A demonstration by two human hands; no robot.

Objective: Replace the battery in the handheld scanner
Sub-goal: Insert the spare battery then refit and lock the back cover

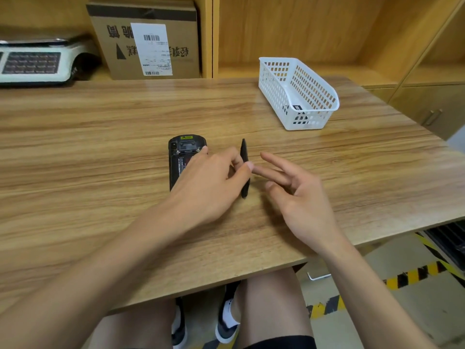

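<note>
The black handheld scanner [181, 157] lies face down on the wooden table [100, 127], its back open and a battery with a printed label showing inside. My left hand [211, 182] rests over its lower half and pinches a thin black battery cover [244, 157], held on edge just right of the scanner. My right hand [297, 195] hovers beside the cover with fingers spread, its fingertips close to my left thumb and holding nothing.
A white perforated plastic basket [309, 79] stands at the back right with a small dark item [298, 108] in it. Behind the table sit a cardboard box [148, 41] and a weighing scale [35, 61]. Wooden shelving lines the back.
</note>
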